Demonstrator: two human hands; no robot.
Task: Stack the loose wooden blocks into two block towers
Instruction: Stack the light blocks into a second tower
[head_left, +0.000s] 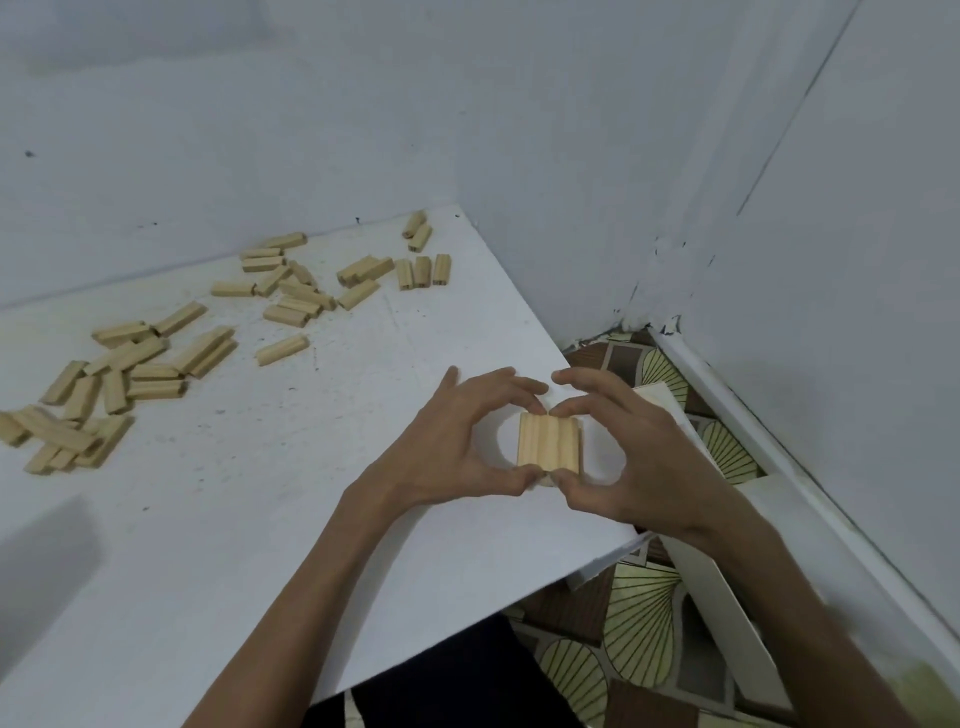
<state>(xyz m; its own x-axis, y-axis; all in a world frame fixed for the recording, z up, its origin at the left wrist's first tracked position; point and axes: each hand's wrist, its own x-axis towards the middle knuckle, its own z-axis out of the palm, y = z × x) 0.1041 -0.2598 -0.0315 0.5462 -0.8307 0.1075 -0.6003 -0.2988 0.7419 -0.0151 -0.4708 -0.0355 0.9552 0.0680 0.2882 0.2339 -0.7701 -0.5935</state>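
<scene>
Three pale wooden blocks lie side by side as one flat layer (548, 441) near the right edge of the white table (208, 519). My left hand (457, 441) pinches this layer from the left, thumb at its near end and fingers at its far end. From the right, my right hand (628, 447) pinches it the same way. Several loose blocks lie scattered at the far left (119, 374), and another spread of loose blocks (311, 286) lies along the back of the table. One single block (282, 349) lies apart, closer to the middle.
The table stands in a corner with white walls behind and to the right. Its right edge drops to a patterned floor (639, 623), where white boards (717, 587) lean. My dark-clothed lap (441, 686) shows below the near edge.
</scene>
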